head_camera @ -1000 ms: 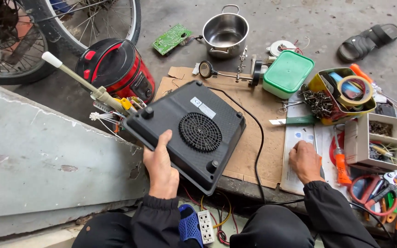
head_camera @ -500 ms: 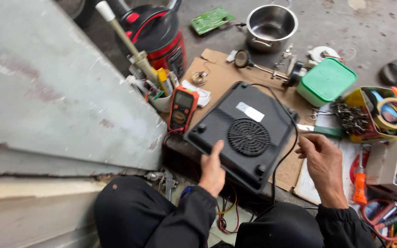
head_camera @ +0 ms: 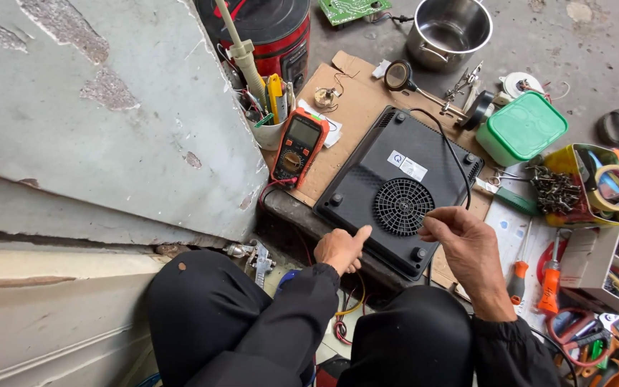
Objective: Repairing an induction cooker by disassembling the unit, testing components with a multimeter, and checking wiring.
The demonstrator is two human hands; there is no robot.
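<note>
Since the earlier view, the left hand (head_camera: 339,249) stays gripping the overturned black induction cooker (head_camera: 398,188); the right hand (head_camera: 467,247), loosely curled and empty, has risen beside the fan grille, on brown cardboard (head_camera: 356,93) at twelve o'clock.

Black cooker base (head_camera: 385,197) with round grille pattern and white label, orange and black meter (head_camera: 299,145), green lidded box (head_camera: 522,129), red and black rice cooker (head_camera: 270,32), silver pot (head_camera: 448,32), brown cardboard (head_camera: 345,107), orange-handled screwdrivers (head_camera: 549,287), black trousers (head_camera: 252,330)
</note>
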